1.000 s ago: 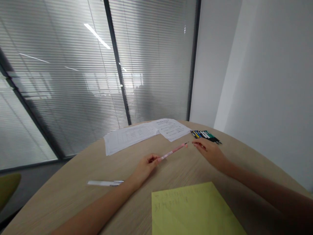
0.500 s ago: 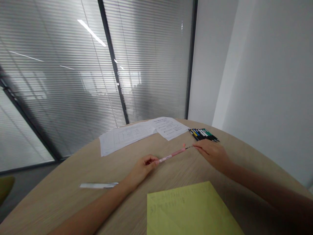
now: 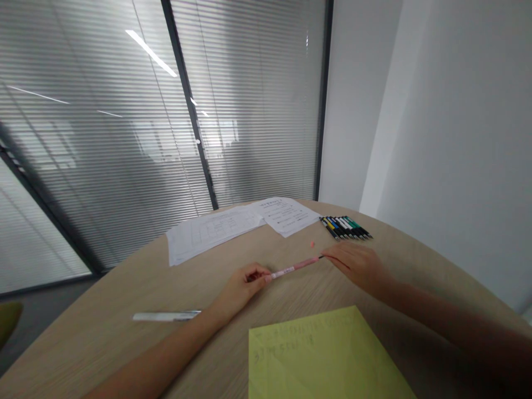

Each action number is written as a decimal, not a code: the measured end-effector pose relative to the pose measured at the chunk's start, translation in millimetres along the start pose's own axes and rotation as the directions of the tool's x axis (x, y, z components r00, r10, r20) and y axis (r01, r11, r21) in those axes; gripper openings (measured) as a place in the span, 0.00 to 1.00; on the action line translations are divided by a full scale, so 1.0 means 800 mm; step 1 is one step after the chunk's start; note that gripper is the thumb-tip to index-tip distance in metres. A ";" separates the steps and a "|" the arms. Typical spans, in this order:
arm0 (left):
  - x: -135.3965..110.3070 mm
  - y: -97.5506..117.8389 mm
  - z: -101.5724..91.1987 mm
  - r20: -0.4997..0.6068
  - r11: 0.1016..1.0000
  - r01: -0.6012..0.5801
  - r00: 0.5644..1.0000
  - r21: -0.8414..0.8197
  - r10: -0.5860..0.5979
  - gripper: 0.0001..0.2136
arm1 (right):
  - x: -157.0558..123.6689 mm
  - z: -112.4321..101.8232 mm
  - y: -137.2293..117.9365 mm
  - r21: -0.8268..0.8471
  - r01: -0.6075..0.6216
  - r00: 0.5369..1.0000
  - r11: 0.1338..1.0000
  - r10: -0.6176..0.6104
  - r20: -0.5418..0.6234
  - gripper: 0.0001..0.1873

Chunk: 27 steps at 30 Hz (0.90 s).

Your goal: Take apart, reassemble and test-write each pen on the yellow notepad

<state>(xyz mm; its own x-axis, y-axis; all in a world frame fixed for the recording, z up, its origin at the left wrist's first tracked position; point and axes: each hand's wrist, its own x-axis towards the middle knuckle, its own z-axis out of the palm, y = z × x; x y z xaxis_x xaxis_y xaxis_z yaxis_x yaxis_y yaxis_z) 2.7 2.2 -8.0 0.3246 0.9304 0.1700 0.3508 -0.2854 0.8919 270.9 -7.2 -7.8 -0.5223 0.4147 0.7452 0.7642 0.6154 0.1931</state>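
My left hand point(image 3: 245, 285) is closed around the rear end of a slim pink pen point(image 3: 296, 267), which points right and slightly away from me. A thin dark refill point(image 3: 320, 257) sticks out of the pen's far end. My right hand point(image 3: 353, 261) pinches that refill between thumb and fingers; most of it is hidden. Just beyond the pen's front lies a small pink piece point(image 3: 312, 244) on the table, apart from both hands.
Several pens point(image 3: 346, 228) lie in a row beyond my right hand. Printed sheets point(image 3: 216, 231) spread along the table's far edge. A white pen point(image 3: 160, 316) rests beside my left forearm, and a yellow paper point(image 3: 320, 354) with faint writing lies in front of me.
My right hand has come left toward the pink pen, so less of the dark refill shows. The pen's front end has dropped slightly, and the small pink piece now appears separate from it.
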 end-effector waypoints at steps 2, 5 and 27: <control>0.000 0.002 0.000 0.013 1.000 0.003 1.000 -0.006 -0.003 0.08 | -0.002 0.003 -0.003 0.005 0.003 1.000 1.000 -0.003 0.004 0.10; -0.001 0.003 0.000 0.016 1.000 0.023 1.000 -0.010 -0.023 0.09 | -0.003 0.005 -0.005 0.044 -0.046 0.999 0.998 0.045 0.013 0.10; -0.001 -0.001 0.000 -0.201 0.973 0.109 0.968 -0.202 -0.150 0.13 | 0.025 0.099 0.051 0.189 -0.482 0.827 0.855 0.373 0.421 0.10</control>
<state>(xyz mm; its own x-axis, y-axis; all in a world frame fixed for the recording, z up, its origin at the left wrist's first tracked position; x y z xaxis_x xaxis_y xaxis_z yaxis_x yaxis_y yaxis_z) 2.6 1.9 -8.7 0.0845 0.9898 0.1148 0.1995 -0.1297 0.9713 261.2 79.2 -35.5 -0.3059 0.8547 0.4195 0.8341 0.4530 -0.3147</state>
